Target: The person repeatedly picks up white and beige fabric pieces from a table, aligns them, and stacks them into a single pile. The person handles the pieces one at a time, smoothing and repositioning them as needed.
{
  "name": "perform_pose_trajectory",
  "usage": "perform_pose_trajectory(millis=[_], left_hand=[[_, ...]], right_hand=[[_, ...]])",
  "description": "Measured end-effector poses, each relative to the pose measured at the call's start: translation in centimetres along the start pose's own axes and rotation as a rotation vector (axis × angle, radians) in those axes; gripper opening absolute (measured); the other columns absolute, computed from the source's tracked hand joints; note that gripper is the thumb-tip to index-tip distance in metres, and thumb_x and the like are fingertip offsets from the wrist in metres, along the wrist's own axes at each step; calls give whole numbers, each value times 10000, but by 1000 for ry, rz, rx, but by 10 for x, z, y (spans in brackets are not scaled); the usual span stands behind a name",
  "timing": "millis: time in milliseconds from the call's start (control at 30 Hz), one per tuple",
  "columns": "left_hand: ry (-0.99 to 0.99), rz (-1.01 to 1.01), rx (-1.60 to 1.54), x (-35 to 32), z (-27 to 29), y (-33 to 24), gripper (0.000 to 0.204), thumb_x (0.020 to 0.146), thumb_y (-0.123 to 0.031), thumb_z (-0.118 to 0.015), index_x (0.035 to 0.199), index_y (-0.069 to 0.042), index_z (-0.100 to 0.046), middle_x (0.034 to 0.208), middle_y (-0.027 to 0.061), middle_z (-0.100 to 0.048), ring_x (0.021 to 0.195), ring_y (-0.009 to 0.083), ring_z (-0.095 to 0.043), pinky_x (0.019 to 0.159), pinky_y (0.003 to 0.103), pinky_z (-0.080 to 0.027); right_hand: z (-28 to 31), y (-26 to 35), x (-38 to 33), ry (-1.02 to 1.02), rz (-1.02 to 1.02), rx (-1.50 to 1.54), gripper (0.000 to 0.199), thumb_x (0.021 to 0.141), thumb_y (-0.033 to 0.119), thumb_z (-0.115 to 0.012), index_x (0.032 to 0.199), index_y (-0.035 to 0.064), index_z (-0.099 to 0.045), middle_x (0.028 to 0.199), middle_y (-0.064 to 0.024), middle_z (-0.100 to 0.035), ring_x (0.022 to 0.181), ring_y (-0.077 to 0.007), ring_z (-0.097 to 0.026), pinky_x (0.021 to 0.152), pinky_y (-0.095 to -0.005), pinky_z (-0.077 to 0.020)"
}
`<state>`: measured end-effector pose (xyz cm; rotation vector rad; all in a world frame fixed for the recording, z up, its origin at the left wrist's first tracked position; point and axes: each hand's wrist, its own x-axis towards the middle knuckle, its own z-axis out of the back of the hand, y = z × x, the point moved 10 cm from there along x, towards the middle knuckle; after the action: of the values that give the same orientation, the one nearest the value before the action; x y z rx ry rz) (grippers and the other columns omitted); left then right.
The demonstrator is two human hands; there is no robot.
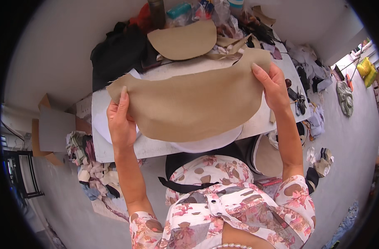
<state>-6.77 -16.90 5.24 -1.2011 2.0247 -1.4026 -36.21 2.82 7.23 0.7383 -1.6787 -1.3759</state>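
A curved tan fabric piece (193, 106) is stretched between my two hands above the white table. My left hand (122, 120) pinches its left end, thumb on top, near a frayed edge. My right hand (273, 85) grips the right end with the thumb on the near face. White curved pieces (210, 142) lie under it on the table, partly hidden by the cloth. Another tan piece (185, 40) with a rounded edge rests at the back of the table, beside tan scraps (227, 50).
Black cloth (119, 52) is heaped at the table's back left. Scissors (299, 101) lie by the right edge of the white table (104, 151). Fabric scraps (100, 178) are piled on the left, with a cardboard box (56, 128) beyond. Plastic bags (222, 16) stand behind.
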Motion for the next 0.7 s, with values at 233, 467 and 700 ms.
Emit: perform_pose_trajectory(millis=[233,467,700], left_hand=[[-87,188,12,-15,22,65,230,997,-182,-546,1141,-16,-613,1047,43,-684,898,91,-653,768,229,-519],[-135,319,502,-3,45,111,245,953,-235,-614,973,7,-648,725,-13,-647,569,31,-546,466,217,-425],[-210,132,930,10,50,99,211,927,-195,-653,961,13,-654,641,-38,-620,553,-3,-458,486,186,-346]], right_hand=[[6,-51,-25,-35,-122,-13,323,975,240,-585,1178,-10,-575,1032,-29,-659,898,-74,-602,807,-238,-488],[17,-98,-18,-27,-176,-363,295,940,250,-617,1095,-1,-610,878,-39,-665,752,-99,-605,685,-260,-483],[20,-97,-15,-192,-43,-800,255,863,237,-652,926,-2,-589,631,-186,-601,564,-346,-602,539,-397,-458]])
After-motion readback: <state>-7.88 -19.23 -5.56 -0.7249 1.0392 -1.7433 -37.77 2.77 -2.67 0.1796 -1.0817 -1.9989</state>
